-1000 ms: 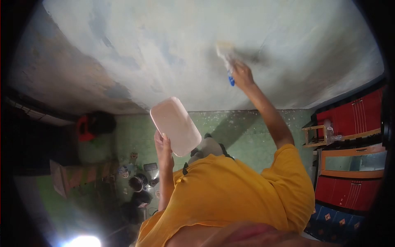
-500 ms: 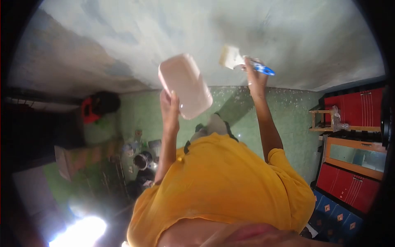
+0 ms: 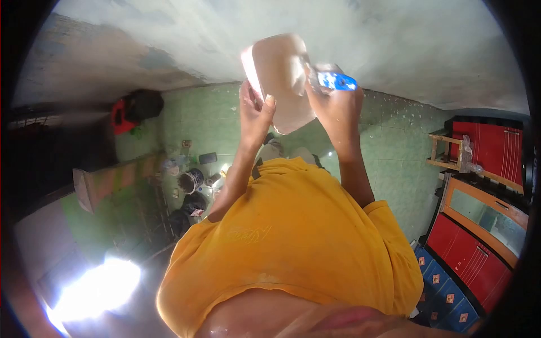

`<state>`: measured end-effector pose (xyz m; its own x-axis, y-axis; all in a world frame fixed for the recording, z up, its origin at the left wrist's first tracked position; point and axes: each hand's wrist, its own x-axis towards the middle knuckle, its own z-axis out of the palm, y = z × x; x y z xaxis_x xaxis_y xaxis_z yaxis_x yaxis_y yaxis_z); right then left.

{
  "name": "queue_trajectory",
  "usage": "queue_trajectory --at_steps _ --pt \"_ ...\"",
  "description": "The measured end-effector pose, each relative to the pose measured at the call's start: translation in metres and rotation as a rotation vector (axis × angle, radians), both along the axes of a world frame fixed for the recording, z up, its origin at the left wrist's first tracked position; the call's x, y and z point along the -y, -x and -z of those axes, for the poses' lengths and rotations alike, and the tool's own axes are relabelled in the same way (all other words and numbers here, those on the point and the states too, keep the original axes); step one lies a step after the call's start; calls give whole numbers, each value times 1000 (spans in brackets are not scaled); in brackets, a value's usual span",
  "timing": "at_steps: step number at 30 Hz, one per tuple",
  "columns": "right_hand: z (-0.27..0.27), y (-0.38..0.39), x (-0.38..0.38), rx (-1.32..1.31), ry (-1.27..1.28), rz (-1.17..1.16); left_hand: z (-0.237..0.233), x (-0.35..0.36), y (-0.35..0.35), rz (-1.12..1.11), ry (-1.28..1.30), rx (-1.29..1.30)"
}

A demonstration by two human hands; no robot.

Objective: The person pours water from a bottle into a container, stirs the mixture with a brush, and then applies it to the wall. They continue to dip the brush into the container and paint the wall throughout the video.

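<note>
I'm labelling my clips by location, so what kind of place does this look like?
Probably a room in a home being painted: a patchy grey-white wall, a blue-handled paintbrush over a pale pink plastic tray, and glossy red cabinet doors.

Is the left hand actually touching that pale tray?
Touching. The head view shows the left hand gripping the pale tray at its edge, thumb over the rim.

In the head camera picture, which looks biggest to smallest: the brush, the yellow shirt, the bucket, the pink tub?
1. Yellow shirt, biggest
2. Pink tub
3. Brush and bucket: too unsure to rank, because the brush is nearer the camera and partly hidden.
</note>
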<state>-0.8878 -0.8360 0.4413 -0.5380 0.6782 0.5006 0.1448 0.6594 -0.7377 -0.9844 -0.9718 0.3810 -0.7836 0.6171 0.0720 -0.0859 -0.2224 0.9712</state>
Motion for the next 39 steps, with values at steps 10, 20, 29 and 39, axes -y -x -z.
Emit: queue_trajectory --at_steps 10,20,29,39 --pt "-11 -58 -27 71 39 1 -10 -36 -70 -77 67 -97" --pt "28 -125 -65 -521 1102 -35 -18 -47 -103 -125 48 -45" --pt "63 -146 -73 -880 1666 -172 -39 -44 -120 -98 92 38" --pt "16 -139 -51 -331 716 -48 -30 -42 -110 -196 36 -52"
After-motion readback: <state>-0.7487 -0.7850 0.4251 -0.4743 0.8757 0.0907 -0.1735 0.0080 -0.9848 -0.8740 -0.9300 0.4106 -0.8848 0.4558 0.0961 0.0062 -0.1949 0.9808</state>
